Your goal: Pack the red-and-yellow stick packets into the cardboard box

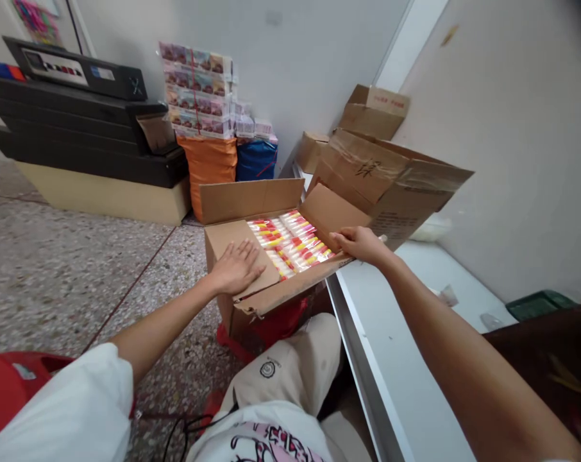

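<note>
In front of me an open cardboard box [223, 240] holds several clear-wrapped packs [295, 247] of white sticks with red and yellow parts. My left hand [240, 266] lies flat on the box's left flap, which is folded inward over part of the packs. At the box's right side, my right hand [360, 244] is closed at the edge of the right flap [336, 208]. Its fingertips are partly hidden, but the flap edge appears to be in its grip. The far flap [252, 199] stands raised.
A larger open carton [367, 173] leans on the white table [415, 359] to the right. Behind the box, an orange bundle [208, 170] carries stacked printed packs [197, 90]. Long black cases [79, 128] lie at the left. A red stool [261, 330] is under the box.
</note>
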Available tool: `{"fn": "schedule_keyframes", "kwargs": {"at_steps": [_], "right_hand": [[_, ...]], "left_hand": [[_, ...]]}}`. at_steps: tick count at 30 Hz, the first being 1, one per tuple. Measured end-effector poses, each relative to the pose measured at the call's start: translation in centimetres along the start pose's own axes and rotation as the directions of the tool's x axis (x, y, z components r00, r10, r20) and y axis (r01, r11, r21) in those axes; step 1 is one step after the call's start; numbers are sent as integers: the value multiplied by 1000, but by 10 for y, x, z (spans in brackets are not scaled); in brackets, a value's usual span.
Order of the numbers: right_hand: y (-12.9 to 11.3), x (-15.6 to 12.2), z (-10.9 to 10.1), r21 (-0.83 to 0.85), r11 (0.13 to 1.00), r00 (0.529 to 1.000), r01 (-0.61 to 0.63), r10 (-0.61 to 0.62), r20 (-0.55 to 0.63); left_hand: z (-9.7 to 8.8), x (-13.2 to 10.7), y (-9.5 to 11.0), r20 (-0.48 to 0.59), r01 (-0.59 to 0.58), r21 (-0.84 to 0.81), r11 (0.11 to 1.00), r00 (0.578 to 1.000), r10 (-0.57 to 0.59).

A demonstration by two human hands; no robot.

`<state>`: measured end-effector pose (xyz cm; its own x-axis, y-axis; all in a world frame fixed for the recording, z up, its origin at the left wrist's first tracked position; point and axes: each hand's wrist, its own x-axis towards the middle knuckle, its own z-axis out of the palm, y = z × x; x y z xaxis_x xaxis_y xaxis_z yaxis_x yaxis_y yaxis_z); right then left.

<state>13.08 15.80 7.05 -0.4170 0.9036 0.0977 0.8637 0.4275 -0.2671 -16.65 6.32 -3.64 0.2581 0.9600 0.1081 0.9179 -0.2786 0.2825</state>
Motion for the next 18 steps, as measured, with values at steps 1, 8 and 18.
{"fn": "schedule_keyframes", "kwargs": {"at_steps": [1, 8, 18], "right_hand": [[1, -4, 0, -3, 1000, 1000, 10, -10, 1], [9, -21, 5, 83, 994, 996, 77, -74, -44], [25, -49, 8, -45, 991, 967, 125, -132, -217]], "left_hand": [[1, 0, 2, 26, -1, 33, 999, 1000, 0], [-1, -1, 0, 110, 0, 159, 987, 994, -17], [-11, -1, 9, 157, 33, 260, 965, 985, -76]]}}
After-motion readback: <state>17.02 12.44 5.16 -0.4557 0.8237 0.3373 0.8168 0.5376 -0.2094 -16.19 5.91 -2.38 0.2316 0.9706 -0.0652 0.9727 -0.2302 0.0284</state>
